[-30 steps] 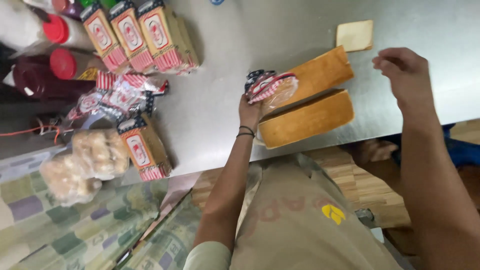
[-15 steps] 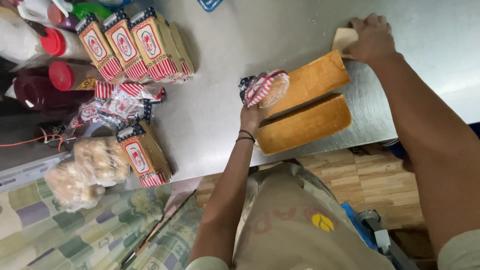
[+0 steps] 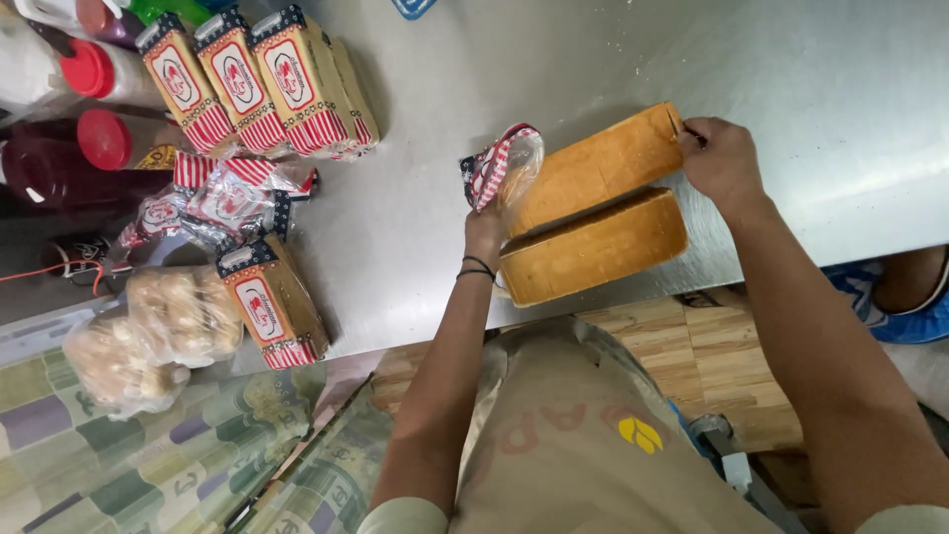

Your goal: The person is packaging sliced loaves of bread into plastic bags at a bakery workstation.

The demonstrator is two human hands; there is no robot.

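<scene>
Two long golden-brown bread loaves lie side by side on a steel table (image 3: 791, 89). My left hand (image 3: 486, 225) grips a clear plastic bag with red and white stripes (image 3: 499, 163) at the left end of the far loaf (image 3: 603, 163). The bag's mouth sits against that end. My right hand (image 3: 722, 158) presses a slice against the far loaf's right end, fingers closed on it. The near loaf (image 3: 593, 249) lies untouched just in front, by the table edge.
Three bagged loaves in striped wrappers (image 3: 257, 84) stand at the back left, a fourth (image 3: 272, 302) near the table edge. Empty striped bags (image 3: 213, 198) lie in a heap. Red-capped bottles (image 3: 84, 109) and a bag of round buns (image 3: 138, 331) sit far left.
My right hand reached to the loose slice on the table, then brought it back against the right end of the far loaf. My left hand kept the bag at the left end.
</scene>
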